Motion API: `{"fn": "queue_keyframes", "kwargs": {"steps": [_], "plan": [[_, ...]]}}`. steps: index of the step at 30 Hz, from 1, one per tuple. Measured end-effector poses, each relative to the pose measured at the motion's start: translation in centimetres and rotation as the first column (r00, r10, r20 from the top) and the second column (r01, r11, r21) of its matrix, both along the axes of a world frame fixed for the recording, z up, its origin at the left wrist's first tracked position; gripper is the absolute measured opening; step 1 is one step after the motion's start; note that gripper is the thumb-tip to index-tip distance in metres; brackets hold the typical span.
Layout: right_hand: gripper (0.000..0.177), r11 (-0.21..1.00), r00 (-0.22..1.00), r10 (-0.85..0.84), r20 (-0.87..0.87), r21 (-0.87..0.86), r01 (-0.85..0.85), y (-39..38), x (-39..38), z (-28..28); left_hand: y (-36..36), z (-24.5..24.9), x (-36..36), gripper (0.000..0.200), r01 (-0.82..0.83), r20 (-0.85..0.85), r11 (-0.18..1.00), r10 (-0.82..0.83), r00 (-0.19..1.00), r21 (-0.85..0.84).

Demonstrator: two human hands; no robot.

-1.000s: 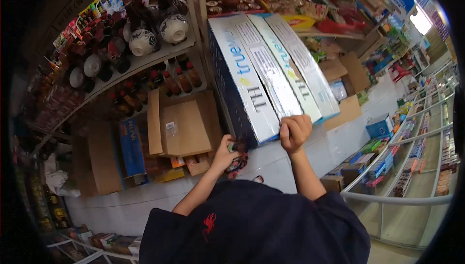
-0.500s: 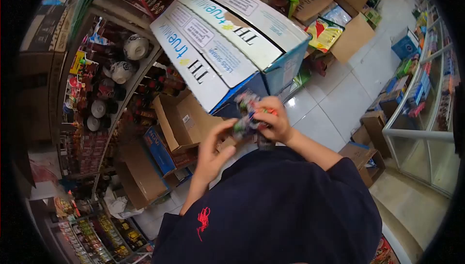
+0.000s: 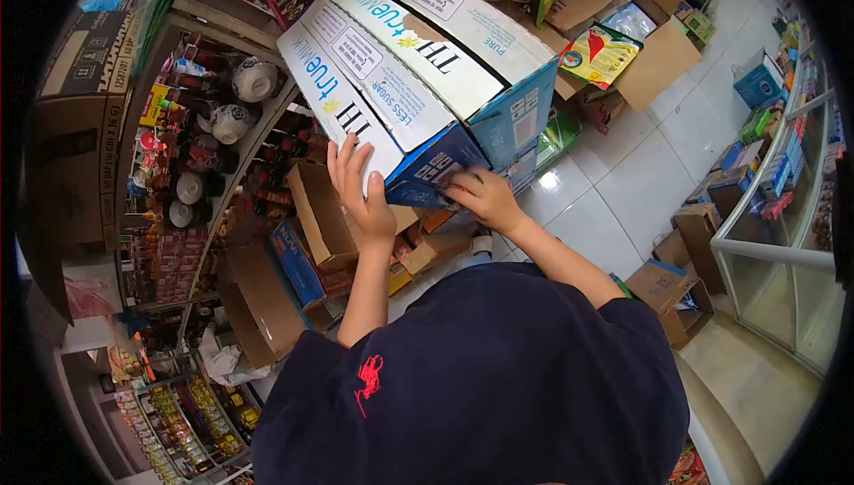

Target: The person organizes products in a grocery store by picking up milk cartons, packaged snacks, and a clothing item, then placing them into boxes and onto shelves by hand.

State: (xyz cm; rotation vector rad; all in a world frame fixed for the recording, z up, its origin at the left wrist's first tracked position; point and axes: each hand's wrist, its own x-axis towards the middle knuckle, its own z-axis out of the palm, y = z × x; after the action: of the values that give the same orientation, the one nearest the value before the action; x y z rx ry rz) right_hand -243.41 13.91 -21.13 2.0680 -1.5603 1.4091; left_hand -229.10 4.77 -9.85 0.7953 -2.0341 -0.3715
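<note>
White-and-blue rectangular cardboard milk carton (image 3: 390, 113), side by side with a matching white-and-blue carton (image 3: 449, 51).
Just beside stands an open brown cardboard box (image 3: 322, 220). Left hand (image 3: 365, 203): grip wide, fingers on the first carton's top. Right hand (image 3: 487, 201): grip narrow at its blue end, contents unclear.

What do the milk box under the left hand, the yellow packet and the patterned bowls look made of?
Milk box: apparently printed cardboard, slightly glossy, with folded edges and meeting flaps.
Yellow packet: probably shiny plastic film, given its thin, flat shape and bright print.
Bowls: likely glazed ceramic, from their smooth white shine; plastic is possible.
</note>
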Motion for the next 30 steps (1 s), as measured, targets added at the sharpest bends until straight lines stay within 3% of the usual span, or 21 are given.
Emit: {"fn": "queue_keyframes", "kwargs": {"steps": [1, 3, 4, 6, 8, 11, 13, 14, 17, 19, 20, 23, 28, 30], "plan": [[0.025, 1.0, 1.0, 0.004, 0.001, 0.004, -0.004, -0.1, 0.0, 2.3, 0.0, -0.4, -0.2, 0.035, 0.013, -0.097, 0.999, -0.017, 0.995, -0.046], [0.028, 0.973, 0.993, -0.076, 0.088, -0.213, 0.093, -0.4, -0.3, 6.2, 0.2, -0.8, -1.2, 0.035, -0.015, -0.178, 0.999, 0.007, 0.984, -0.044], [0.028, 0.972, 0.994, -0.072, 0.087, -0.216, 0.089, -0.5, -0.5, 7.2, 0.3, -0.8, -1.4, 0.036, -0.039, -0.252, 0.998, 0.027, 0.967, -0.045], [0.03, 0.938, 0.978, -0.141, 0.156, -0.296, 0.182, -0.9, -1.0, 8.4, 0.0, -0.5, -1.1, 0.035, -0.031, -0.215, 0.997, 0.014, 0.976, -0.075], [0.031, 0.929, 0.975, -0.143, 0.169, -0.317, 0.191, -1.0, -0.9, 5.3, 0.0, -0.4, -1.0, 0.034, -0.018, -0.176, 0.995, 0.0, 0.984, -0.103], [0.022, 0.949, 0.968, -0.215, 0.128, -0.206, 0.238, -0.2, -0.9, -1.7, 0.1, -0.6, -1.1, 0.032, -0.039, -0.204, 0.999, 0.031, 0.978, -0.034], [0.02, 0.98, 0.989, -0.139, -0.051, 0.135, 0.144, 0.7, -0.8, -4.4, 0.2, -0.5, -0.9, 0.031, -0.043, -0.194, 0.999, 0.037, 0.98, -0.026], [0.02, 0.98, 0.989, -0.135, -0.054, 0.138, 0.141, 0.7, -0.9, -4.8, 0.2, -0.5, -0.9, 0.03, -0.042, -0.187, 0.999, 0.038, 0.982, -0.019], [0.019, 0.988, 0.994, -0.092, -0.05, 0.12, 0.098, 0.3, -1.1, -0.8, 0.3, -0.7, -1.2, 0.029, -0.034, -0.252, 0.999, 0.034, 0.967, 0.005], [0.022, 0.994, 0.996, -0.079, 0.034, -0.068, 0.081, -0.2, -1.1, 4.4, 0.2, -0.8, -1.2, 0.028, -0.03, -0.261, 1.0, 0.029, 0.965, 0.001], [0.022, 0.995, 0.997, -0.076, 0.028, -0.063, 0.078, -0.3, -1.2, 6.6, 0.1, -0.8, -1.2, 0.027, -0.027, -0.27, 1.0, 0.023, 0.963, -0.01], [0.026, 0.94, 0.969, -0.169, 0.178, -0.265, 0.213, -1.1, -1.7, 10.5, 0.2, -0.5, -1.3, 0.026, -0.03, -0.276, 0.999, 0.023, 0.961, -0.019], [0.023, 0.908, 0.968, -0.208, 0.141, -0.341, 0.245, -1.6, -0.8, 6.1, -0.2, -1.0, -0.9, 0.025, -0.029, -0.263, 0.999, 0.018, 0.965, -0.036], [0.021, 0.94, 0.963, -0.261, 0.064, -0.212, 0.268, -0.8, -0.5, 2.7, -0.3, -1.1, -0.9, 0.025, -0.015, -0.266, 0.999, 0.002, 0.964, -0.046]]}}
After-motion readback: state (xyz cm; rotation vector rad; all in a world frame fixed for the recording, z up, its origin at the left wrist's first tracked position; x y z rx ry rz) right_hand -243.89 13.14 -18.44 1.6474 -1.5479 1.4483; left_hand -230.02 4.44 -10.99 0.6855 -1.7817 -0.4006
